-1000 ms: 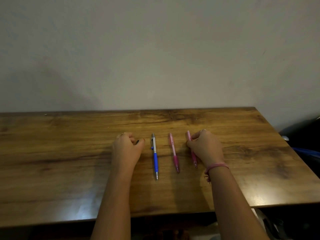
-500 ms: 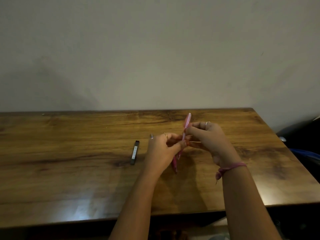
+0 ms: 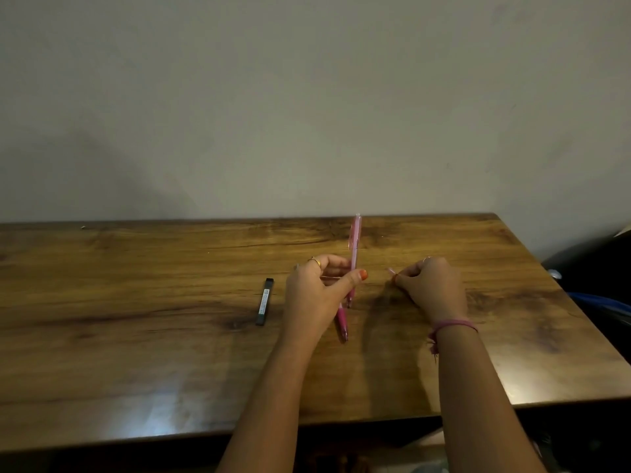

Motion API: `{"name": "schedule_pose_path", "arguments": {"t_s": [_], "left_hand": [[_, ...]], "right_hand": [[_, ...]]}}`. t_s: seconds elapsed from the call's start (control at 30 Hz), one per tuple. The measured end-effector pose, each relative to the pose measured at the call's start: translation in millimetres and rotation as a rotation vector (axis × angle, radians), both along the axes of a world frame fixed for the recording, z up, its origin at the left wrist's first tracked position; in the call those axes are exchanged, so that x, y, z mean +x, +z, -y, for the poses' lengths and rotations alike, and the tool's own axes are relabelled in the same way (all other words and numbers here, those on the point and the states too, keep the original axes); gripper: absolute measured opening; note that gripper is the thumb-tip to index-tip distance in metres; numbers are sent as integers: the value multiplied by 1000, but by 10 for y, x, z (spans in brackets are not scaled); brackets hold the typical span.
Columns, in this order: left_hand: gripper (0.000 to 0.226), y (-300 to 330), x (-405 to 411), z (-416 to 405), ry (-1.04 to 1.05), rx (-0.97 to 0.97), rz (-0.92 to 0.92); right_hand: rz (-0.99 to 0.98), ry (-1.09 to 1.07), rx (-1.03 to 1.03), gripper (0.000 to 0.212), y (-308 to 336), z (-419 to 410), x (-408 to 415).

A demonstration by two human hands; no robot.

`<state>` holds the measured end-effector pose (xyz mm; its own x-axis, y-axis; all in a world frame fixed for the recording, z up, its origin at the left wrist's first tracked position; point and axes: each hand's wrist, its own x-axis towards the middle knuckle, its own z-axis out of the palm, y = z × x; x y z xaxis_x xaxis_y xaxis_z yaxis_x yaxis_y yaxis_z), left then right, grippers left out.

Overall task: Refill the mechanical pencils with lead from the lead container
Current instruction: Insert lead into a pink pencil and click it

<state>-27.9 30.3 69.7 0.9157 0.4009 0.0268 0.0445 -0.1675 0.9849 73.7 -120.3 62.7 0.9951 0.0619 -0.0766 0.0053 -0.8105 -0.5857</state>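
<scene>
Head view: left hand (image 3: 316,295) grips a light pink pencil (image 3: 355,249) upright; right hand (image 3: 428,285) pinches a small cap (image 3: 391,270) at 3 o'clock. Lead case (image 3: 264,301) lies unopened on the counter (image 3: 136,336) at 9 o'clock. Refilling looks barely begun.

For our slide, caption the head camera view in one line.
Left hand holds a light pink pencil upright; right hand pinches its small cap; lead container lies alongside.
</scene>
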Motion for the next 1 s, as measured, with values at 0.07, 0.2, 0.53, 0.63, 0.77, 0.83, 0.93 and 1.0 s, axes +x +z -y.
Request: {"name": "schedule_pose_path", "arguments": {"t_s": [0.07, 0.2, 0.53, 0.63, 0.77, 0.83, 0.93, 1.0], "left_hand": [[21, -3, -5, 5, -3, 4, 3], [20, -8, -7, 11, -9, 1, 12], [19, -11, -1, 18, -3, 65, 17], [24, -14, 9, 7, 22, 106, 0], [23, -6, 13, -16, 42, 133, 4], [24, -6, 15, -19, 46, 143, 5], [24, -12, 14, -17, 51, 162, 9], [22, -12, 12, -13, 51, 173, 13]], "right_hand": [[13, -13, -28, 9, 1, -24, 8], [20, 1, -132, 13, 42, -59, -6], [-188, 138, 1048, 12, 525, -271, -241], [-197, 186, 1174, 17, 584, -300, -290], [-187, 208, 1199, 24, 591, -314, -313], [-171, 212, 1196, 26, 597, -315, -313], [-153, 202, 1198, 26, 603, -316, -315], [-149, 194, 1191, 23, 600, -311, -312]]}}
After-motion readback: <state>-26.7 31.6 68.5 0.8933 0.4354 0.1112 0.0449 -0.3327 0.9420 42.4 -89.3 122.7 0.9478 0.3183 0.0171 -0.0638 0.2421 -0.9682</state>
